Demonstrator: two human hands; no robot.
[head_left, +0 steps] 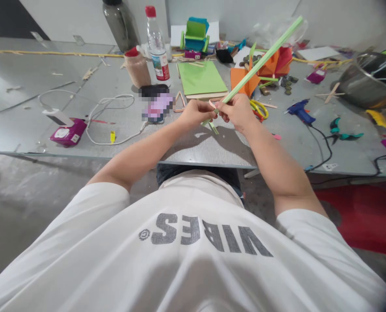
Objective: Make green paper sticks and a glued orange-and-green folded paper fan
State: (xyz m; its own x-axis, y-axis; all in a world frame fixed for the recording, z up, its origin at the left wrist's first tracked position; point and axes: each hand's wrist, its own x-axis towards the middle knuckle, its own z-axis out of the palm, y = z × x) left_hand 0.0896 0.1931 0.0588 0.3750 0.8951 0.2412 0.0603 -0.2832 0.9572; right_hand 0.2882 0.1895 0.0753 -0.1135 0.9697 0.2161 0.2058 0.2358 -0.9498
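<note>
A long pale green paper strip slants up to the right from between my two hands. My left hand pinches its lower end, thumb and fingertips pressed together. Close beside it, my right hand has its fingers closed round the same strip. A small salmon-coloured band shows between the hands; I cannot make out which hand touches it. Below the fingers, short green strip ends stick out over the table. Part of the strip is hidden by my fingers.
Beyond my hands lies a green sheet. Scissors with yellow handles lie beside my right hand. Farther right are a blue glue gun and a metal pot. A water bottle and a white cable are on the left.
</note>
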